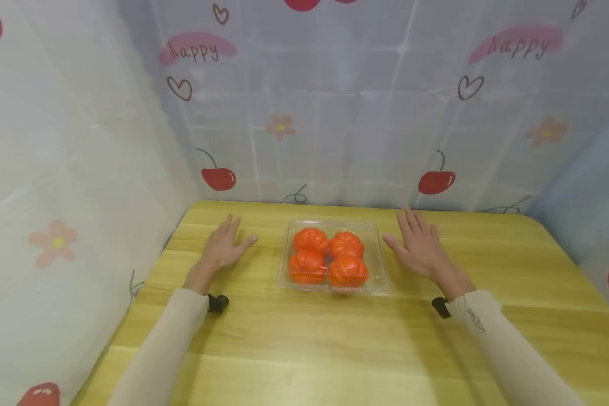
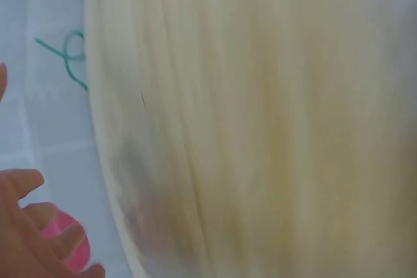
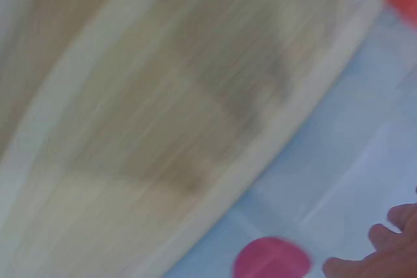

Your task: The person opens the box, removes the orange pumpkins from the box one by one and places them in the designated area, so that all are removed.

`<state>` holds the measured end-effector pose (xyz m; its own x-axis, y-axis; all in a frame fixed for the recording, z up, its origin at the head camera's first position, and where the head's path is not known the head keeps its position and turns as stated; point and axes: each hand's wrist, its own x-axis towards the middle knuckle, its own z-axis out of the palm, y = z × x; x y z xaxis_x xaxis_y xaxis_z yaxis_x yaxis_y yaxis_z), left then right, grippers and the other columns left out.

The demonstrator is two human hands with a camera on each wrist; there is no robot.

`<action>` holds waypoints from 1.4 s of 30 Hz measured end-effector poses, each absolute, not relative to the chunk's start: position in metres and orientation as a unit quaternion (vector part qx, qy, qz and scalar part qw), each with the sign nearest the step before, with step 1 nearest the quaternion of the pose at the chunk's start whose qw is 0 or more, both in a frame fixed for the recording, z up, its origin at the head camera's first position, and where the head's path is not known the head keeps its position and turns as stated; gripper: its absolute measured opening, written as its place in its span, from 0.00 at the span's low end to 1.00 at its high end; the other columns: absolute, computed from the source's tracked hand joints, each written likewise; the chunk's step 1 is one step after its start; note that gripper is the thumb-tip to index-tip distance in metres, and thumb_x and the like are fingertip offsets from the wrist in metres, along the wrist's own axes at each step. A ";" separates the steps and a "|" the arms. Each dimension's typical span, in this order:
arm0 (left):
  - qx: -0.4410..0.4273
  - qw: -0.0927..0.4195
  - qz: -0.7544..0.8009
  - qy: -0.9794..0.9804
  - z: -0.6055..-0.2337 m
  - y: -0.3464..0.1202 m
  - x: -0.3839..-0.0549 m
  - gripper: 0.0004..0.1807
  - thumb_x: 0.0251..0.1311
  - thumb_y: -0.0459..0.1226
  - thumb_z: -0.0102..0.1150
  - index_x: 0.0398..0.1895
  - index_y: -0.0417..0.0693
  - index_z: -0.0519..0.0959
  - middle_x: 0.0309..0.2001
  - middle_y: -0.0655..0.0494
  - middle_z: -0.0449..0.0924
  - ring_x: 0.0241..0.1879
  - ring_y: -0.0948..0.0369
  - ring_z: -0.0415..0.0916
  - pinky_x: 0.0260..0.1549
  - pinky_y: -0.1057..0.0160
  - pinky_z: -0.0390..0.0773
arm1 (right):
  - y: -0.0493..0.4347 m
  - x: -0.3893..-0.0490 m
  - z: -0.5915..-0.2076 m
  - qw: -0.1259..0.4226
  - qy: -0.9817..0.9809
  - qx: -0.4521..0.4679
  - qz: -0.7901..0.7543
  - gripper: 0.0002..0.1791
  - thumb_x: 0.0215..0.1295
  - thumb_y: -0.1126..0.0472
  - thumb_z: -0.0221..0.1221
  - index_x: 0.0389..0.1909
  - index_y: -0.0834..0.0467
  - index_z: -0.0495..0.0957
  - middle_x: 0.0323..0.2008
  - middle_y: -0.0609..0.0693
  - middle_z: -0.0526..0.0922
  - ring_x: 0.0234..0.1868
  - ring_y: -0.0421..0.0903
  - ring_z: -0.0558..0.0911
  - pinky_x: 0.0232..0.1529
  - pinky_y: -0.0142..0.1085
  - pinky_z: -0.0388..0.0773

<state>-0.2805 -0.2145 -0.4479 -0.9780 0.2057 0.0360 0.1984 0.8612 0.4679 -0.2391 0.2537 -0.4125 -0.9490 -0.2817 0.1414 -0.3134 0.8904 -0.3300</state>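
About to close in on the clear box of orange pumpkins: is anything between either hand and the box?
Nothing visible. The left hand and right hand lie flat on the table, one on each side of the clear box, with only bare tabletop in each gap. The four pumpkins sit inside it.

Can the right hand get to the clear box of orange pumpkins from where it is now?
Probably yes. The right hand lies flat and open on the table, just beside the clear box, and nothing stands between them. The box's lid looks closed over the orange pumpkins.
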 end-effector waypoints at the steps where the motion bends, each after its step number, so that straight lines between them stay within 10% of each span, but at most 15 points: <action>1: 0.111 0.001 0.269 0.957 -0.448 -0.212 -0.277 0.48 0.69 0.63 0.42 0.77 0.36 0.48 0.77 0.35 0.41 0.74 0.37 0.42 0.70 0.36 0.45 | 0.250 -0.234 -0.412 0.052 -0.967 0.164 0.190 0.45 0.76 0.38 0.39 0.76 0.68 0.43 0.76 0.68 0.39 0.74 0.68 0.41 0.68 0.68 0.37; 6: 0.128 0.017 0.451 0.883 -0.447 -0.188 -0.249 0.44 0.71 0.57 0.49 0.77 0.39 0.49 0.75 0.37 0.50 0.71 0.40 0.53 0.66 0.37 0.58 | 0.231 -0.204 -0.414 0.045 -0.931 0.183 0.313 0.43 0.75 0.44 0.49 0.76 0.68 0.44 0.76 0.68 0.41 0.75 0.66 0.41 0.69 0.66 0.42; 15: 0.154 0.125 0.627 0.753 -0.448 -0.143 -0.196 0.54 0.65 0.45 0.62 0.79 0.44 0.32 0.79 0.44 0.34 0.74 0.42 0.48 0.66 0.40 0.60 | 0.209 -0.167 -0.427 -0.040 -0.848 0.134 0.511 0.62 0.59 0.50 0.69 0.79 0.55 0.32 0.77 0.60 0.29 0.74 0.67 0.43 0.67 0.66 0.52; 23: 0.145 0.137 0.663 0.722 -0.457 -0.121 -0.180 0.63 0.56 0.38 0.72 0.79 0.45 0.31 0.77 0.42 0.44 0.70 0.46 0.60 0.64 0.49 0.65 | 0.201 -0.153 -0.441 -0.109 -0.787 0.099 0.599 0.67 0.56 0.57 0.72 0.78 0.52 0.26 0.77 0.62 0.35 0.74 0.67 0.45 0.68 0.62 0.55; 42: 0.131 0.091 0.632 0.758 -0.461 -0.113 -0.179 0.61 0.56 0.38 0.72 0.79 0.43 0.35 0.78 0.46 0.44 0.75 0.48 0.47 0.69 0.48 0.56 | 0.196 -0.153 -0.446 -0.062 -0.790 0.107 0.601 0.62 0.61 0.62 0.67 0.78 0.47 0.27 0.78 0.59 0.34 0.76 0.62 0.43 0.68 0.63 0.52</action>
<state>-0.1787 -0.1127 -0.4614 -0.9489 0.3145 0.0273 0.0836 0.1669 0.9824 -0.1527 0.1958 -0.4464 -0.9693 -0.2441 0.0302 -0.0943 0.2557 -0.9622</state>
